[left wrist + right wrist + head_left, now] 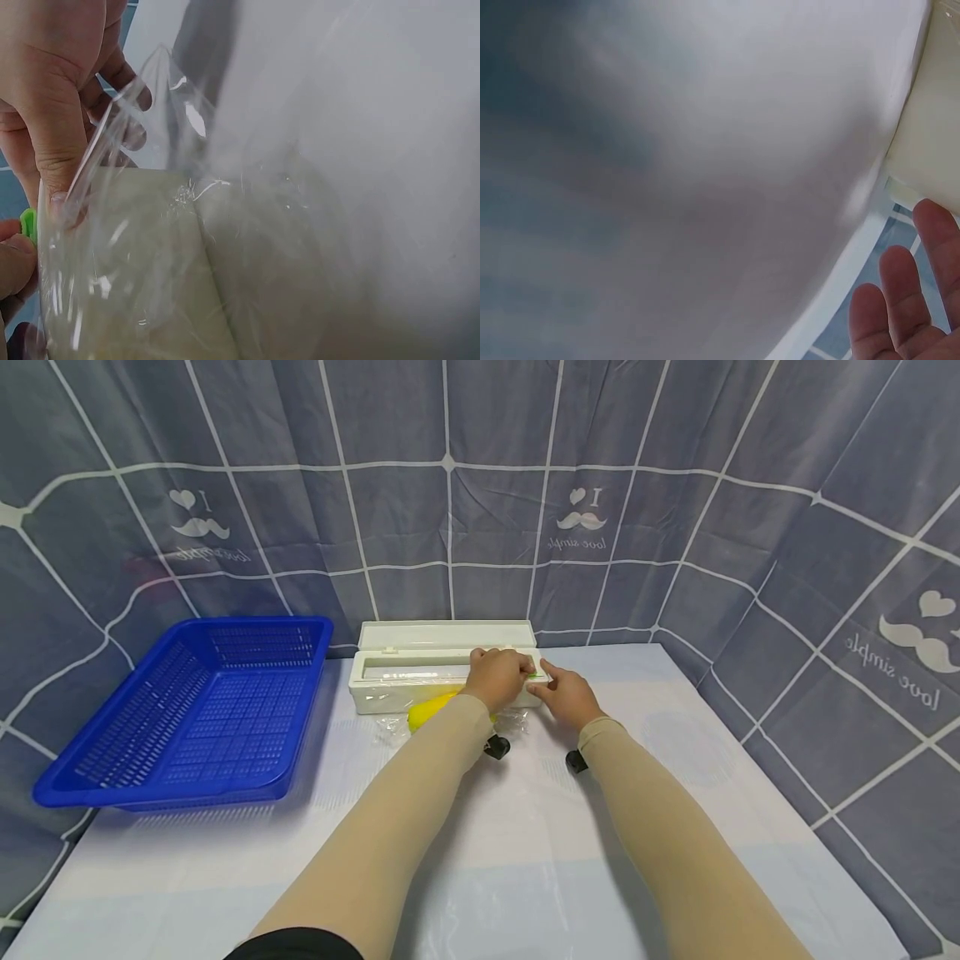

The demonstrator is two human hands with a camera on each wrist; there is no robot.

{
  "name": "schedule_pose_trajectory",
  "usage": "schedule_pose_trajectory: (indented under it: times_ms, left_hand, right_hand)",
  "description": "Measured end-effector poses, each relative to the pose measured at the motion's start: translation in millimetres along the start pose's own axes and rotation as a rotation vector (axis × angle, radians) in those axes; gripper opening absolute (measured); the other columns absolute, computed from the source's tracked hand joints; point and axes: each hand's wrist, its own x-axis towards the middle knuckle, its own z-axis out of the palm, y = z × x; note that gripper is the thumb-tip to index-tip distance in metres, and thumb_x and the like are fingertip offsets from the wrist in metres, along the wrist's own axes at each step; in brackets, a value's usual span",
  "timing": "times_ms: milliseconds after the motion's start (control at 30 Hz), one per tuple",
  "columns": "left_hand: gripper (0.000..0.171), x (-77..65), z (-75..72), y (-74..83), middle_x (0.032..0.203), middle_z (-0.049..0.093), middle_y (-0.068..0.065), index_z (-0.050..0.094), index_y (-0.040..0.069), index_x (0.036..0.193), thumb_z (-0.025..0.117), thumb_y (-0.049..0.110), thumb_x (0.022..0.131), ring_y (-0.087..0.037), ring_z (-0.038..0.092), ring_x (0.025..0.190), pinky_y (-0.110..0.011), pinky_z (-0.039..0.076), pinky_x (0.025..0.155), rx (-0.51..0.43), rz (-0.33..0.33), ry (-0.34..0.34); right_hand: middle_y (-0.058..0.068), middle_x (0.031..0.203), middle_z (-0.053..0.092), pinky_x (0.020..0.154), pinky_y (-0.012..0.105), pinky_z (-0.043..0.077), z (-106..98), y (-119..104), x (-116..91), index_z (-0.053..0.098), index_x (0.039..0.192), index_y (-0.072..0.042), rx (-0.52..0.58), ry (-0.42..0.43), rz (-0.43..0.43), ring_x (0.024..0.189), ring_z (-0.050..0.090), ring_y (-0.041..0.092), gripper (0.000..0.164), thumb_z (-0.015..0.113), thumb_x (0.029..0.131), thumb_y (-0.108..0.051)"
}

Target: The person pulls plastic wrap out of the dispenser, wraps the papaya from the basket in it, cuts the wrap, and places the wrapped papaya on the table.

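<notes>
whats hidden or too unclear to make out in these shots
Head view: the yellow object lies partly behind the left sleeve, so what it is stays unclear.
Head view: the left hand hides the right end of the roll inside the white box.
Left wrist view: the right hand partly covers the small green piece.
Right wrist view: the frame edge cuts off the right hand's thumb.
</notes>
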Motion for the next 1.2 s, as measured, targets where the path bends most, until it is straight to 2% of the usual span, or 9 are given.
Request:
schedule_pose_trajectory:
  times_ms: [233, 667, 933, 1200]
  left_hand:
    - [0.021, 2.0, 3.0, -2.7, 0.124, 0.078, 0.010, 0.081, 0.030, 0.115, 0.063, 0.023, 0.106, -0.018, 0.069, 0.111, -0.048, 0.033, 0.110, -0.008, -0.010, 0.006]
    - [0.019, 5.5, 6.6, -11.4, 0.121, 0.078, 0.009, 0.081, 0.028, 0.115, 0.066, 0.025, 0.105, -0.020, 0.070, 0.111, -0.050, 0.034, 0.110, -0.020, 0.006, 0.003]
    - [0.018, 5.1, 3.8, -14.8, 0.124, 0.078, 0.009, 0.080, 0.028, 0.117, 0.067, 0.028, 0.105, -0.020, 0.069, 0.115, -0.050, 0.032, 0.110, -0.040, 0.004, -0.022]
    - [0.020, 1.9, -1.8, -16.0, 0.127, 0.077, 0.009, 0.079, 0.027, 0.120, 0.066, 0.029, 0.105, -0.020, 0.068, 0.121, -0.049, 0.032, 0.111, -0.052, -0.002, -0.052]
  right_hand:
    - [0.021, 0.122, 0.076, 0.098, 0.049, 0.055, 1, 1, 1, 0.039, 0.163, -0.015, -0.008, 0.006, -0.007, 0.108, 0.072, 0.033, 0.072, 0.068, 0.103, -0.042]
    - [0.021, 0.119, 0.077, 0.085, 0.042, 0.055, 2, 1, -2, 0.038, 0.164, -0.016, 0.006, 0.003, -0.009, 0.092, 0.070, 0.028, 0.071, 0.067, 0.104, -0.040]
    - [0.020, 0.115, 0.078, 0.080, 0.038, 0.053, 2, 1, 0, 0.039, 0.163, -0.016, 0.002, 0.010, -0.006, 0.086, 0.067, 0.025, 0.072, 0.068, 0.103, -0.040]
    - [0.020, 0.115, 0.078, 0.083, 0.040, 0.053, 3, 4, 2, 0.040, 0.162, -0.016, 0.005, 0.017, -0.005, 0.088, 0.067, 0.025, 0.072, 0.070, 0.102, -0.041]
